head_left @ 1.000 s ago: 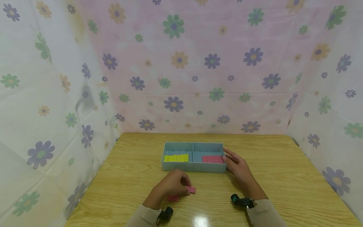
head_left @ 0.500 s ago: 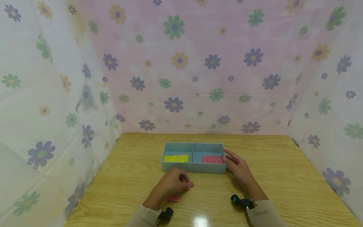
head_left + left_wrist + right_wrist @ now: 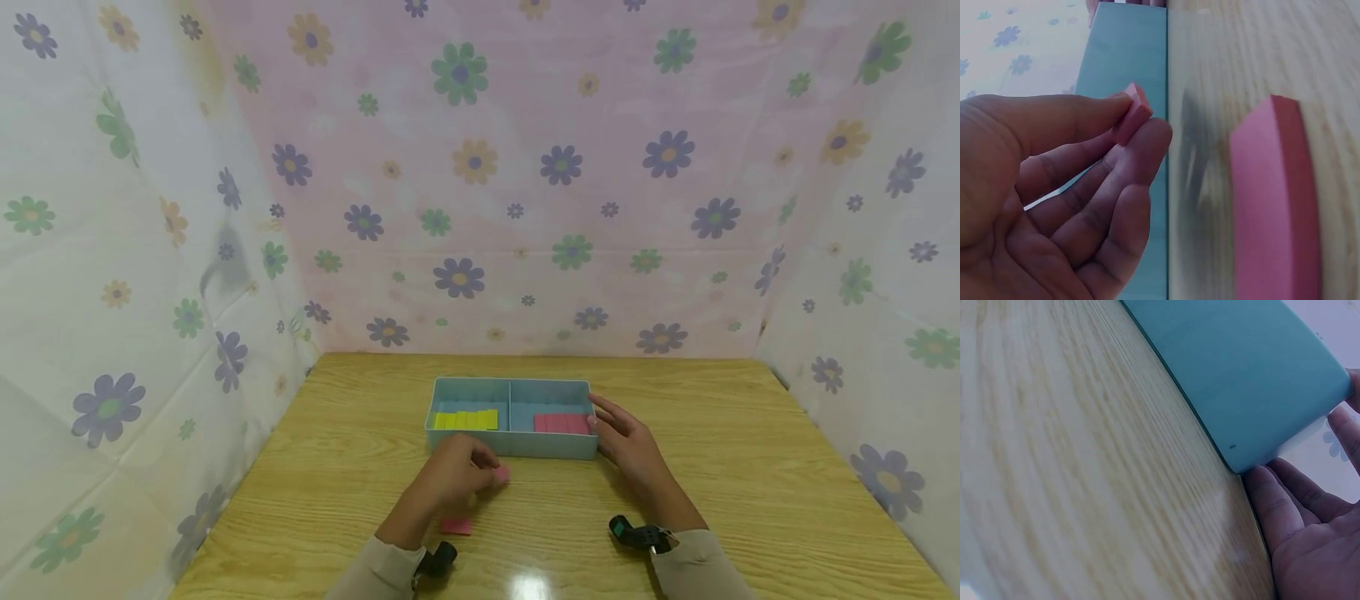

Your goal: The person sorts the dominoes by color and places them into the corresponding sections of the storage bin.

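Note:
In the head view my left hand (image 3: 456,472) hovers just in front of the light-blue two-part box (image 3: 555,447). Between thumb and fingertips it pinches a small pink block (image 3: 1134,115), held above the tabletop. Another pink block (image 3: 456,527) lies on the table below that hand and looms large in the left wrist view. My right hand (image 3: 633,442) touches the box's right end. Its fingers (image 3: 1272,500) rest fairly straight against the outer end wall, and the thumb is at the rim. Yellow blocks (image 3: 467,419) line the left compartment; pink blocks (image 3: 561,423) line the right one.
The wood-grain table (image 3: 375,392) carries the box near its middle. A flower-print cloth (image 3: 517,183) rises behind and along both sides. Dark wrist cameras (image 3: 636,533) are strapped at both wrists.
My left hand has moved forward, closer to the box's front wall, carrying the pinched pink block. The pink block on the table is less covered. My right hand stays at the box's end.

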Available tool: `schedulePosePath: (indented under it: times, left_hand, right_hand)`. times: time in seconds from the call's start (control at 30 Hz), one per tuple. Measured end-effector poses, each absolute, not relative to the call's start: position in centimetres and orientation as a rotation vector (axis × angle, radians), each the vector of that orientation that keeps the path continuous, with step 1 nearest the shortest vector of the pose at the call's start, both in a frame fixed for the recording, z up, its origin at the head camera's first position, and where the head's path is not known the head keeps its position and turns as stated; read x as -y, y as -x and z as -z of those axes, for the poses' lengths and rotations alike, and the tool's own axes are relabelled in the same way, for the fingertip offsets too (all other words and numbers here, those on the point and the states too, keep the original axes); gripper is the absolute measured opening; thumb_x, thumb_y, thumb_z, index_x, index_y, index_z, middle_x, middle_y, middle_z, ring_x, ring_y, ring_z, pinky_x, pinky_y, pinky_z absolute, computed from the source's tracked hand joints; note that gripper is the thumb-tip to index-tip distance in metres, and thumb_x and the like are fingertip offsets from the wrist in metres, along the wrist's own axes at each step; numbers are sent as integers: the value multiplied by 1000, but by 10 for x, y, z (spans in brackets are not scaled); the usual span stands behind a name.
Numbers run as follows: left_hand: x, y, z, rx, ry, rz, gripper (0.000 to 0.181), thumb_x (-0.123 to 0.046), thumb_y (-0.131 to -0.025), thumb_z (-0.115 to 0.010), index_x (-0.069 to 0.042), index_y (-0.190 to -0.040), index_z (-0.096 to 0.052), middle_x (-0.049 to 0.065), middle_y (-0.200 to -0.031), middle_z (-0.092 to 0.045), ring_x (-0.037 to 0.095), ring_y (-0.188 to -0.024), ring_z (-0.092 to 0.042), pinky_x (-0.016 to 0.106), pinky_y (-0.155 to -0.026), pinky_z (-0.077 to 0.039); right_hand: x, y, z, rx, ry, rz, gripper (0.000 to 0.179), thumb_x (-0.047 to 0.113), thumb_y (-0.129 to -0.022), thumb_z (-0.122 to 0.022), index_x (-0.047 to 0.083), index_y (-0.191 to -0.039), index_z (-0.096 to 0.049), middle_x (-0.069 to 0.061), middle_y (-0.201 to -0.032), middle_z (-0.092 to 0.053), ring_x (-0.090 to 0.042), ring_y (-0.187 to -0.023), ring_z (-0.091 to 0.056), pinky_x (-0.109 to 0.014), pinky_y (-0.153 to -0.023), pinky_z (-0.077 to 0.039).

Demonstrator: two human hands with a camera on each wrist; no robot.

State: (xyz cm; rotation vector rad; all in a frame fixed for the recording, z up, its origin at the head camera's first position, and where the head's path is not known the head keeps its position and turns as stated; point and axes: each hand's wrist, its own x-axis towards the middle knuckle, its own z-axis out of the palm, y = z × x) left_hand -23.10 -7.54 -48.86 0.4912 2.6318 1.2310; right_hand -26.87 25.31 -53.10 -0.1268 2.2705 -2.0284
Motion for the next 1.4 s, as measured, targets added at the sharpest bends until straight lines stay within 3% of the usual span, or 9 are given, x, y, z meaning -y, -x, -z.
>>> schedulePosePath:
  times: [0.2, 0.47, 0.67, 0.97, 1.27, 1.4]
  left_hand:
    - [74, 235, 482, -2656, -488, -1250, 5, -13, -90, -75, -14, -93, -80, -8, -87, -71, 11, -82, -65, 30, -68, -56]
    - [67, 237, 468, -2650, -534, -1306, 34, -9, -89, -75, -18, -121, -75, -4, -87, -70, 11, -72, -67, 28, -59, -54]
    - [64, 241, 454, -2695, -534, -1293, 30, -10, -89, -74, -19, -117, -79, -2, -90, -73, 11, -77, -65, 27, -59, -52]
    - [60, 254, 441, -2687, -541, -1316, 28, -17, -96, -71, -19, -123, -78, -4, -88, -78, 11, -77, -72, 30, -62, -54]
    - [51, 267, 434, -2650, -528, -1387, 27, -17, -98, -70, -19, -123, -78, -5, -88, -77, 20, -79, -76, 26, -50, -38]
    - [49, 273, 434, -2652, -507, -1407, 27, -18, -98, -69, -18, -123, -78, -6, -89, -77, 22, -85, -75, 28, -58, -47]
  right_hand:
    - [-253, 269, 532, -2269, 135, 2032, 61, 44, -104, -61, 30, -160, -42, -14, -165, -37, -33, -148, -44, -36, -106, -54]
    - [-253, 269, 532, -2264, 141, 2044, 61, 45, -103, -62, 31, -159, -42, -14, -164, -38, -34, -147, -45, -36, -105, -54]
    - [-252, 270, 532, -2250, 134, 2052, 63, 47, -102, -63, 30, -159, -43, -14, -164, -39, -34, -147, -45, -35, -104, -55]
    - [-255, 270, 533, -2253, 148, 2053, 62, 44, -104, -61, 28, -160, -41, -17, -164, -38, -36, -147, -44, -31, -102, -56]
    - [-254, 270, 531, -2273, 131, 2019, 63, 47, -103, -62, 30, -160, -42, -15, -164, -38, -35, -147, -44, -37, -105, -55]
    - [-254, 270, 531, -2265, 125, 2023, 62, 46, -103, -62, 31, -159, -42, -14, -164, -40, -35, -147, -45, -37, -104, -55]
